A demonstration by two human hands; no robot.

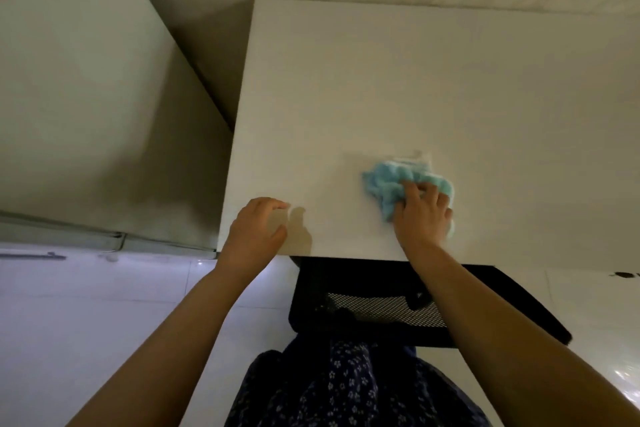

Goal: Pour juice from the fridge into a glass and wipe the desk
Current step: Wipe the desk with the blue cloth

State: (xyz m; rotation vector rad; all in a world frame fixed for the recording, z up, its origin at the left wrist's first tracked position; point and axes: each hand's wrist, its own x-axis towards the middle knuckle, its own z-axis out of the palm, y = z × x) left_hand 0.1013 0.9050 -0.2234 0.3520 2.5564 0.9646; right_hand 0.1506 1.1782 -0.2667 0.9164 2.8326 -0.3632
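- While the wiping step is judged to be in hand, the right hand [423, 215] is pressing down on a bunched light-blue cloth [398, 184], fingers curled over the top of it and closed on the fabric, so that the cloth is lying flat against the desk [346, 80] near its front edge.
- The cloth is being held crumpled rather than spread, which is probably giving the palm a thick pad to push with; a pale strip of it is showing at the far side.
- The left hand [258, 230] is resting at the front left corner of the desk, fingers loosely open and gripping nothing; it is likely bracing the body during the reach.
- The person is standing behind a black mesh chair [381, 308] that is sitting partly under the desk, so both arms are extending over the chair back.
- A large pale appliance or cabinet [86, 97] is standing just beside the desk on the left; whether it is the fridge cannot be told.
- Count in view: one cloth, one desk, one chair, two hands.
- No juice container and no glass are showing, so the pouring part cannot be judged here.
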